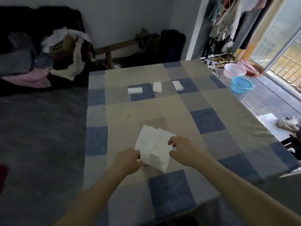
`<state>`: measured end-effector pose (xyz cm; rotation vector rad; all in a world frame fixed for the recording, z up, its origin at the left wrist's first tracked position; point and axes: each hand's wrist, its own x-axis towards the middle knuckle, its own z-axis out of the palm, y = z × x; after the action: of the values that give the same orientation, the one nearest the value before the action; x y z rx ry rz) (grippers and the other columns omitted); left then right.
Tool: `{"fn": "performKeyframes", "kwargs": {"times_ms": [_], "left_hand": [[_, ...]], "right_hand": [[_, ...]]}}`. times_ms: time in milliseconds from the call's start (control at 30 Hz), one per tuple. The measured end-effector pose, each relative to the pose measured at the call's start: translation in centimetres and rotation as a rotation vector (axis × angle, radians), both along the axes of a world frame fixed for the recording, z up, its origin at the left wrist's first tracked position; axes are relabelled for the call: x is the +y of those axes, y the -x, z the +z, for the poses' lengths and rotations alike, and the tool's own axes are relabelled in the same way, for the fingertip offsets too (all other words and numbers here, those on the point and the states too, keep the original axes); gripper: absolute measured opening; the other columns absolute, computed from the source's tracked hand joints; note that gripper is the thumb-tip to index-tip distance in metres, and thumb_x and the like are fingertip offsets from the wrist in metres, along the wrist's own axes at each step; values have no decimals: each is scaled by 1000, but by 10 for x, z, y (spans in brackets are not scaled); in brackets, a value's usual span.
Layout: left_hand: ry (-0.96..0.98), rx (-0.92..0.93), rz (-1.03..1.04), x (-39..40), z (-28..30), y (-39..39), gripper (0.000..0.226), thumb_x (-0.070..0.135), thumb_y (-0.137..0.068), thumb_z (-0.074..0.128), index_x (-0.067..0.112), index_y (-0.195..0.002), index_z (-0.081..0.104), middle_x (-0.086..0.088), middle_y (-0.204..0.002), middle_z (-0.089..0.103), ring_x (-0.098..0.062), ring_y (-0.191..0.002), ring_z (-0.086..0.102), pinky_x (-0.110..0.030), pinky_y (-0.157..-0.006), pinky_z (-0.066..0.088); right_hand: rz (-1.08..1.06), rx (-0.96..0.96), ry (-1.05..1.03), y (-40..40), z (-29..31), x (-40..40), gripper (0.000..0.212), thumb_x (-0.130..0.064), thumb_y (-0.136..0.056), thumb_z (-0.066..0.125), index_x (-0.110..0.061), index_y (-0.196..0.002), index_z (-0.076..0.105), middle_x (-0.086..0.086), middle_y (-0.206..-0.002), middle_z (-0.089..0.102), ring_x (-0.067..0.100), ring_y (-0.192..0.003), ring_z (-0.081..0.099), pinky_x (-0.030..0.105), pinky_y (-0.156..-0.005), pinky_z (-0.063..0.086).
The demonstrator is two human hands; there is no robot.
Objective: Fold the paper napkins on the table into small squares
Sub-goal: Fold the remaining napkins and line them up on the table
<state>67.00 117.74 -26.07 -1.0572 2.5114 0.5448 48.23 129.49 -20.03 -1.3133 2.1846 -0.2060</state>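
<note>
A white paper napkin (154, 146), unfolded and creased, is held just above the checked tablecloth (179, 108) near the front. My left hand (128, 162) pinches its lower left edge. My right hand (182, 148) pinches its right edge. Three small folded napkins lie in a row farther back: one at the left (135, 90), one in the middle (157, 87), one at the right (177, 85).
A blue basin (242, 84), a white basin (234, 70) and a red one (250, 70) stand on the floor by the window at the right. A dark bed (40, 128) with piled clothes (61, 51) adjoins the table's left edge. A wooden bench (114, 48) stands behind.
</note>
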Motion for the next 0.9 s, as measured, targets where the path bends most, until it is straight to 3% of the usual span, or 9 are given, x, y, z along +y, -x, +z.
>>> {"fn": "performKeyframes", "kwargs": {"times_ms": [200,367,500,633,733,800,900], "left_hand": [[-2,146,495,-5,-56,5,43,40,-94,46,12,-127,42,-5,-137,33,-27,-120,39,-40,-90,45],[103,114,745,1,-81,25,47,50,-88,53,15,-119,45,-4,-131,37,-26,-117,38,-38,-86,42],[103,117,845,0,-83,43,23,35,-83,58,21,-101,58,-1,-120,44,-24,-113,41,-37,-88,43],[-31,247,848,-1,-66,56,5,20,-76,57,23,-80,58,2,-89,62,-21,-89,59,-34,-75,50],[-69,352,652,-3,-44,63,6,17,-85,59,22,-88,59,2,-92,66,-17,-86,60,-29,-76,48],[-55,446,552,-8,-25,65,14,14,-87,61,26,-93,56,6,-95,64,-13,-87,58,-26,-79,48],[-11,573,563,-24,7,67,27,9,-85,65,30,-95,51,11,-86,59,-6,-78,57,-18,-70,45]], "right_hand": [[112,-52,-90,36,-52,-21,36,-30,-87,58,-20,-121,52,3,-117,56,20,-98,55,39,-88,50],[202,-81,-117,76,-80,-54,38,-27,-90,55,-19,-126,50,4,-123,54,21,-98,56,37,-87,50],[281,-85,-80,88,-93,-96,41,-26,-90,54,-21,-130,47,3,-130,51,22,-113,52,40,-94,47],[472,-51,-16,75,-95,-127,58,-18,-89,53,-23,-142,32,2,-143,37,25,-129,40,42,-102,42],[741,7,-32,64,-87,-143,82,-20,-85,63,-29,-150,16,4,-159,10,29,-144,13,46,-114,25],[927,85,-7,62,-79,-154,70,-23,-82,69,-30,-142,35,2,-161,4,26,-146,5,48,-116,15],[1006,175,36,74,-61,-175,28,-24,-85,63,-25,-112,56,1,-146,38,21,-135,31,51,-114,10]]}}
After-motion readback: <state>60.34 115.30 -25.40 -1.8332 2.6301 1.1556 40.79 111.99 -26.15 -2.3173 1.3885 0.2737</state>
